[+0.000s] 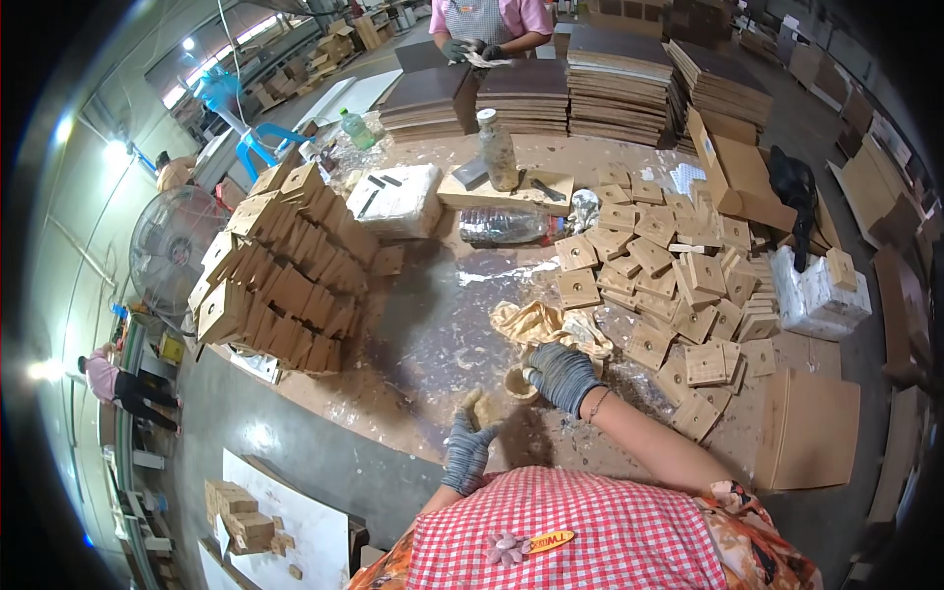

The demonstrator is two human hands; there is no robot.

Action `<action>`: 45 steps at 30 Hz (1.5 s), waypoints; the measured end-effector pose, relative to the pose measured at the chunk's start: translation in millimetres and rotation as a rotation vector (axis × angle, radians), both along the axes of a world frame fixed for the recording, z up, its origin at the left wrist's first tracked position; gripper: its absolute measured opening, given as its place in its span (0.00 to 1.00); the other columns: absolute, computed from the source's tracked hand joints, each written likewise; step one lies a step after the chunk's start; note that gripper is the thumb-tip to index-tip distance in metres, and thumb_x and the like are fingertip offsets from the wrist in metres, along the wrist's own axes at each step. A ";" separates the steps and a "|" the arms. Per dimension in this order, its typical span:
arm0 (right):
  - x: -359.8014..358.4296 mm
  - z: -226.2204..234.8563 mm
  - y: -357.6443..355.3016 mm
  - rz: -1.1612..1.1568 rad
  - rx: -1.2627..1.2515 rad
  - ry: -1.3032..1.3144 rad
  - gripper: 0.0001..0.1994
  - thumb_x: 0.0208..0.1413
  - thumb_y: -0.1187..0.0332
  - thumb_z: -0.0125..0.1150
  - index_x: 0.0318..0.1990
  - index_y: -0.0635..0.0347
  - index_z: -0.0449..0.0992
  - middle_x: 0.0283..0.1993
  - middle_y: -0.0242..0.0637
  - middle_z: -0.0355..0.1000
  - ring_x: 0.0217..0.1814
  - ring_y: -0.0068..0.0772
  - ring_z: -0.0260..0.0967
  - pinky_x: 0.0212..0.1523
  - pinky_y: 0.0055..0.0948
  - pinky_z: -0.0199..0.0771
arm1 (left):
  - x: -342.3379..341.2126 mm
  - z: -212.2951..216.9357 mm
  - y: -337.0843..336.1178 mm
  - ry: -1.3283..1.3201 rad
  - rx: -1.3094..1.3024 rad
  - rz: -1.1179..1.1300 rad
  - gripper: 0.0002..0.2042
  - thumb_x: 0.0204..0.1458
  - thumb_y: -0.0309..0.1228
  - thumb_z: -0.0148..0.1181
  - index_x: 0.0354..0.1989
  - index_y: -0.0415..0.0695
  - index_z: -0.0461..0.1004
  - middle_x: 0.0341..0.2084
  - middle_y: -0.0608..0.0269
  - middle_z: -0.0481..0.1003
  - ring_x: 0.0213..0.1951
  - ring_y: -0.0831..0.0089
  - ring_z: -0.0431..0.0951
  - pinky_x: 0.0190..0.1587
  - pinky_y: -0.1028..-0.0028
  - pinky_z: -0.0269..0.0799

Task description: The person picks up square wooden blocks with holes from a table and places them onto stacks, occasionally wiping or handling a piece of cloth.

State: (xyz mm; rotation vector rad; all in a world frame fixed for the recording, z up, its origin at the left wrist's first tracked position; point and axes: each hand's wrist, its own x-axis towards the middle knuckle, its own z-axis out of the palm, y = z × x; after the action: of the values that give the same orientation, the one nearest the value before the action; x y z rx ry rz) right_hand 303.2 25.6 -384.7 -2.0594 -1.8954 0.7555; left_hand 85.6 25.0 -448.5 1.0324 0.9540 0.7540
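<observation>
A glue-stained worktable (433, 324) fills a workshop crowded with board stacks. Near its front edge the gloved right hand (562, 376) curls closed around a small tan cup (517, 383), fingers wrapped over the rim. Just left of the cup, the gloved left hand (466, 450) pinches a small yellowish piece (476, 403) (what it is, I cannot tell). Beyond the cup lies a crumpled rag (536, 323); right of it spread square wooden blocks (678, 285), and far left of it more blocks are stacked (280, 280).
</observation>
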 end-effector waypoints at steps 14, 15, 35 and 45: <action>12.5 -18.6 -28.5 -0.024 0.124 0.203 0.13 0.53 0.65 0.54 0.42 0.62 0.75 0.37 0.51 0.74 0.39 0.51 0.71 0.45 0.42 0.71 | 16.7 8.1 -1.7 0.150 0.209 -0.043 0.30 0.44 0.12 0.61 0.59 0.34 0.59 0.50 0.57 0.68 0.51 0.71 0.70 0.56 0.73 0.68; 12.5 -27.3 -32.7 -0.092 0.187 0.270 0.13 0.53 0.65 0.54 0.42 0.62 0.75 0.38 0.52 0.74 0.40 0.51 0.71 0.45 0.42 0.71 | 20.5 12.8 -1.4 0.151 0.210 -0.042 0.30 0.44 0.12 0.61 0.59 0.34 0.59 0.50 0.57 0.68 0.51 0.71 0.70 0.56 0.73 0.68; 14.3 -62.3 -73.0 -0.464 0.017 1.373 0.11 0.61 0.65 0.52 0.44 0.60 0.74 0.32 0.34 0.71 0.28 0.22 0.69 0.32 0.21 0.73 | 41.8 28.2 5.1 0.029 0.040 -0.066 0.31 0.47 0.14 0.61 0.60 0.32 0.57 0.52 0.54 0.67 0.52 0.69 0.70 0.54 0.72 0.71; -5.8 -47.9 -75.6 -0.180 0.523 0.476 0.12 0.58 0.67 0.53 0.46 0.63 0.75 0.38 0.45 0.68 0.43 0.44 0.66 0.47 0.36 0.67 | 39.5 27.6 3.0 -0.055 0.003 0.005 0.29 0.45 0.13 0.62 0.59 0.33 0.61 0.51 0.54 0.68 0.50 0.68 0.71 0.51 0.71 0.74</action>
State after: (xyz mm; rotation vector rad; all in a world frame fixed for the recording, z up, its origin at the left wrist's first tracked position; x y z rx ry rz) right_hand 297.4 -50.0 -432.5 -1.5332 -1.4283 0.5620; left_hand 125.1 28.0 -420.9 1.0068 0.9091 0.7846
